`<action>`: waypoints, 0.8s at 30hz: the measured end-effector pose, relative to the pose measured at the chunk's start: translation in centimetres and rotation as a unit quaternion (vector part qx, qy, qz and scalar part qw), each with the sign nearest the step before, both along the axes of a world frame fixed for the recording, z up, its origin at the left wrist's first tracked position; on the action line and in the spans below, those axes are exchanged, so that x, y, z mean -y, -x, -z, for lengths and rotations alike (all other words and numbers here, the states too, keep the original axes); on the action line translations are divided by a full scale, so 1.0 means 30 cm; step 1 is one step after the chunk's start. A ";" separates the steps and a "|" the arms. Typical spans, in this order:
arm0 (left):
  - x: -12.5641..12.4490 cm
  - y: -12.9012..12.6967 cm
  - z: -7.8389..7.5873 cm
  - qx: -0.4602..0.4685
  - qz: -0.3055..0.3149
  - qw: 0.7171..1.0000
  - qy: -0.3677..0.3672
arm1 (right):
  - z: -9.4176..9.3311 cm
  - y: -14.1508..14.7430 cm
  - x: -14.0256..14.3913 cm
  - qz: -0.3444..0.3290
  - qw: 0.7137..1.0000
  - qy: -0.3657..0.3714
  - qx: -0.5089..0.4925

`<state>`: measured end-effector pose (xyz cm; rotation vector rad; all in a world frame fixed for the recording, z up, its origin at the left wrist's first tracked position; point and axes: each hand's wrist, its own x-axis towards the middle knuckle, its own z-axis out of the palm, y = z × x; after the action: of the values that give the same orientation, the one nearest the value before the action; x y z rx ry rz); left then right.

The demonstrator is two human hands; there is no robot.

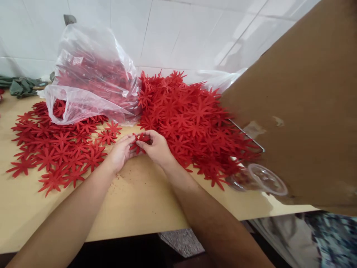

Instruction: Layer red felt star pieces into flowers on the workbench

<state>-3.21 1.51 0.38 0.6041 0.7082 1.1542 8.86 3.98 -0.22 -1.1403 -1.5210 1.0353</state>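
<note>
The fingers of the right hand pinch a red flower, thumb laid across its near face and the index finger arched over its far side. The fingers of the left hand curl in at the flower's left edge, touching it; part of them is hidden, so I cannot tell whether they grip it or only steady it. The flower lies between the two hands, its petals showing on both sides of the right thumb, just above the table; whether it is one layer or several is too small to tell.

Near the left hand, a few loose flowers lie at the edge of the left pile, a broad spread of similar red flowers. Behind that pile stands a clear plastic bag with more red inside. The taller right pile rises beyond and beside the right hand, reaching toward a large cardboard panel. A clear plastic container lies by the panel's lower edge.
</note>
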 end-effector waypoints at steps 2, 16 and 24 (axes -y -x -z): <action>-0.002 -0.002 0.004 -0.026 -0.012 1.000 -0.004 | 0.002 -0.002 0.004 0.008 0.999 -0.025 0.017; 0.024 -0.004 -0.009 -0.136 -0.050 0.989 -0.002 | -0.035 -0.078 -0.001 0.072 0.997 -0.031 -0.013; 0.042 -0.026 -0.009 -0.155 -0.067 0.980 -0.102 | -0.020 -0.033 0.026 -0.061 0.994 0.044 -0.081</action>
<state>-2.44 0.25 0.67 0.9358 0.9128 1.2807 9.83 3.21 0.38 -1.0069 -1.4413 1.2577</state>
